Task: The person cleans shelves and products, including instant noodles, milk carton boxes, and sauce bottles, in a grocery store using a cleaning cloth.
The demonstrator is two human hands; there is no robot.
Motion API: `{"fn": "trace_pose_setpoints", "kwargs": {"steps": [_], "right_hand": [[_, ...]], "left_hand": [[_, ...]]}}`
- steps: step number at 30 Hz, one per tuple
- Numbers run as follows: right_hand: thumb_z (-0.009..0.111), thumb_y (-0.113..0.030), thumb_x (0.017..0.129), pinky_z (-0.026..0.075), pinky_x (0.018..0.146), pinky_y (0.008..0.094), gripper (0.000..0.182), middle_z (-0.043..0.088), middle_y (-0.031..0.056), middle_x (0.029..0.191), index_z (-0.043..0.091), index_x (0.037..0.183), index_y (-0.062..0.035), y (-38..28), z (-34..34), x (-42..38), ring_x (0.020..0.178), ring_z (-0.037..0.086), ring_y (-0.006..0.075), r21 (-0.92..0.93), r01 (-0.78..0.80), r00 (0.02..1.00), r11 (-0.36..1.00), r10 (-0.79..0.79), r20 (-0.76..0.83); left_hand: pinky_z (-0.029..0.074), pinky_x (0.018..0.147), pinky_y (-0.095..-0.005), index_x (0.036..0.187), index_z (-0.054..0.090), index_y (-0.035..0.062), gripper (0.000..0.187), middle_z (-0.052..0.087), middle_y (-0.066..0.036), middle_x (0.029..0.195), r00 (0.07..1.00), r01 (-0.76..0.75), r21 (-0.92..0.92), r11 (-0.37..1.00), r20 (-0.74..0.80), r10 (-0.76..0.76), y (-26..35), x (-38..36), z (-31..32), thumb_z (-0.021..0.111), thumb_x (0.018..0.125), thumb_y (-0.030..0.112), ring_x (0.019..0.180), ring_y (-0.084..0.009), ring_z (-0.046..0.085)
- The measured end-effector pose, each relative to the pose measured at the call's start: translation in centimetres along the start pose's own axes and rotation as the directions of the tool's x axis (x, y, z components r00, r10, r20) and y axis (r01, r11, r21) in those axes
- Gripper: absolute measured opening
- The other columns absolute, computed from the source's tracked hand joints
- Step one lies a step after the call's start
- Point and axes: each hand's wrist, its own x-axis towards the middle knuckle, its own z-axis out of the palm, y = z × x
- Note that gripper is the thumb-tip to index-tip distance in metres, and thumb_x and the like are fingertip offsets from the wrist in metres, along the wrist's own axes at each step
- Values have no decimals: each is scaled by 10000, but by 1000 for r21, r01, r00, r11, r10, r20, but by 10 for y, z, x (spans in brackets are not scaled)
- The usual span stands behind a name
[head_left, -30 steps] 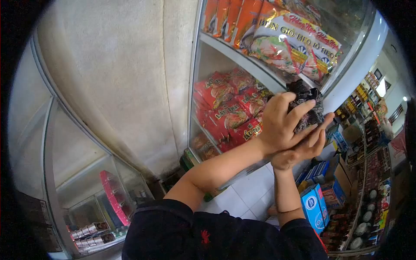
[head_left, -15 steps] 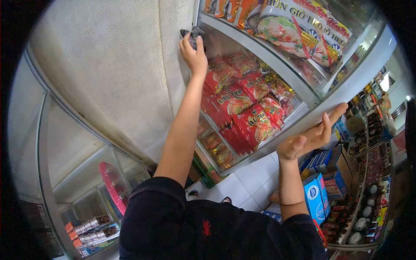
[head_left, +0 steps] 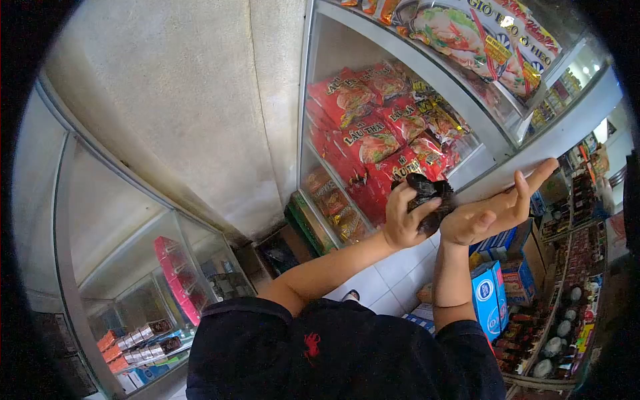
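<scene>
My left hand [head_left: 405, 220] is closed round a crumpled black cloth [head_left: 421, 188], held in front of the lower part of a glass cabinet [head_left: 461, 99]. Close beside it, my right hand [head_left: 490, 217] is open with fingers stretched along the cabinet's pale metal edge [head_left: 533, 160]. Behind the glass lie red noodle packets [head_left: 373, 143], partly covered by the cloth. On the shelf above them sits a large noodle soup pack [head_left: 460, 40].
A bare plaster wall [head_left: 180, 100] rises at the left, with a second glass case [head_left: 100, 227] holding small boxes and a pink strip. Blue cartons [head_left: 490, 300] stand on the white tiled floor [head_left: 393, 277]. Shelves of jars [head_left: 557, 343] line the right.
My left hand has come down and right with the cloth, from the cabinet's upper left edge to beside my right hand. The right hand stays open at the frame.
</scene>
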Motion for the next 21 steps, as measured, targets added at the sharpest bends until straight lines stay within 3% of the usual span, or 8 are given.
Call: {"fn": "trace_pose_setpoints", "kwargs": {"steps": [3, 5, 7, 11, 13, 15, 19, 21], "right_hand": [[352, -499, 846, 70, 1013, 511, 481, 113, 278, 1350, 349, 1089, -84, -1, -1, 1, 1266, 95, 400, 4, -14, 1000, 1000, 14, 14], [364, -488, 846, 69, 1014, 511, 472, 110, 271, 1354, 357, 1092, -85, -2, 0, 0, 1269, 92, 392, 26, -27, 1000, 999, 27, 0], [367, -483, 846, 69, 1015, 509, 468, 110, 268, 1355, 359, 1096, -87, -5, 2, 0, 1270, 92, 388, 24, -50, 999, 998, 51, -5], [371, -473, 848, 73, 1017, 505, 459, 106, 265, 1357, 375, 1091, -84, -6, 3, -2, 1272, 89, 383, -1, -84, 996, 996, 84, -18], [369, -445, 851, 75, 1020, 476, 448, 131, 257, 1357, 382, 1090, -66, -3, 5, -1, 1272, 107, 370, -22, -42, 999, 999, 41, -28], [367, -416, 854, 78, 1023, 447, 437, 157, 250, 1356, 390, 1090, -49, -2, 5, 0, 1273, 125, 356, -48, 0, 999, 999, -1, -39], [356, -469, 853, 88, 1015, 492, 469, 92, 262, 1362, 389, 1072, -56, -6, 9, 1, 1275, 85, 373, -113, -49, 999, 992, 48, -8], [351, -471, 854, 93, 1014, 486, 476, 90, 261, 1363, 384, 1074, -50, -6, 9, 1, 1275, 90, 370, -106, -55, 998, 993, 53, -16]], "left_hand": [[399, 672, -413, 979, 568, 169, 399, 431, -124, 917, 995, -101, 9, 995, 10, 100, -19, 3, -4, 681, 600, 225, 792, -301, 467], [398, 659, -402, 1007, 557, 188, 421, 423, -118, 916, 965, -234, 94, 968, 147, 219, -56, 17, -12, 678, 618, 296, 784, -298, 469], [397, 653, -391, 1019, 540, 189, 416, 429, -109, 909, 991, -132, 89, 987, 41, 129, -75, 46, -17, 652, 651, 349, 794, -294, 466], [392, 690, -379, 1044, 509, 154, 388, 446, -108, 952, 981, -190, 245, 951, -1, 196, -136, 105, -33, 609, 709, 320, 835, -282, 459], [344, 838, -356, 1048, 490, 76, 365, 475, -120, 1005, 997, -68, 177, 982, -33, 75, -163, 134, -45, 592, 713, 178, 951, -262, 435], [340, 843, -346, 1049, 482, 52, 323, 469, -128, 995, 984, 90, 227, 970, -173, -50, -195, 154, -53, 553, 768, 193, 937, -264, 447], [363, 783, -389, 1048, 473, 61, 329, 441, -142, 962, 972, 42, 294, 955, -232, 29, -225, 152, -57, 544, 790, 252, 890, -300, 456], [359, 782, -393, 1050, 469, 47, 335, 439, -140, 958, 933, 222, 261, 939, -337, -127, -215, 139, -52, 541, 792, 248, 889, -303, 456]]}}
